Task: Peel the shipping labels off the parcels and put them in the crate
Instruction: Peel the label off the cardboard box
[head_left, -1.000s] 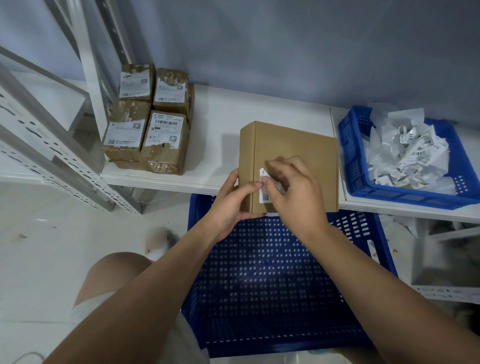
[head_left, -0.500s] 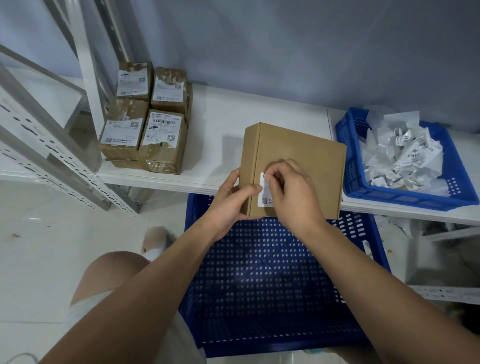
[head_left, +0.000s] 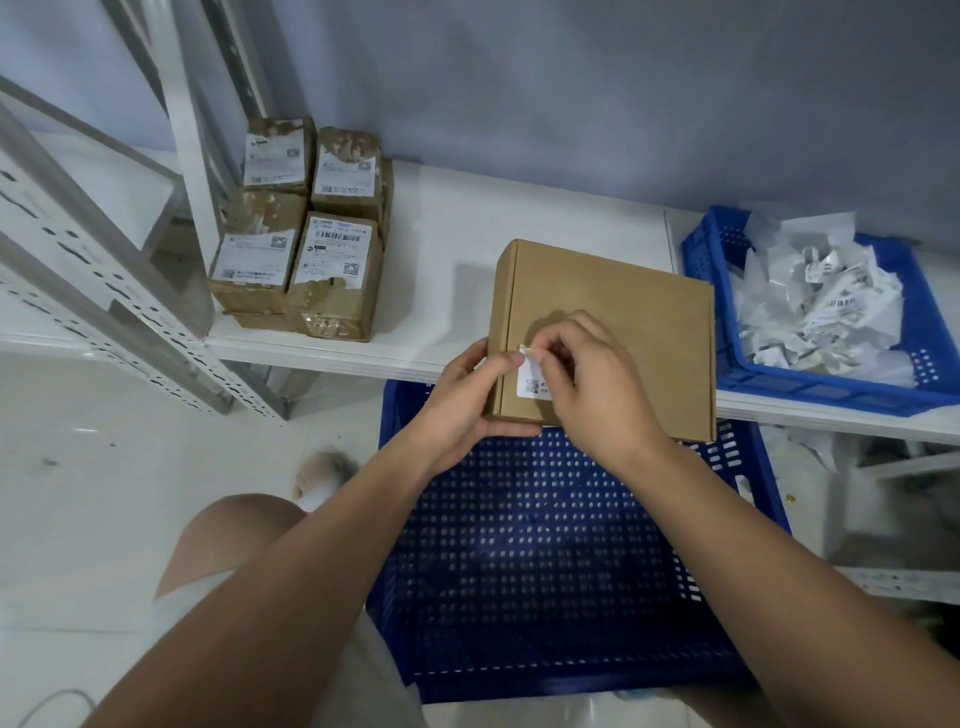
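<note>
label corner pinched

right grip (head_left: 597, 395) pinches the top corner of the white label (head_left: 531, 383), which sits low on the brown parcel (head_left: 623, 301). left grip (head_left: 467, 405) curls round the parcel's left edge, thumb at the label's corner.

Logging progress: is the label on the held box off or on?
On, mostly. The label lies flat on the box; only its top corner looks lifted, pinched by the right hand.
</note>
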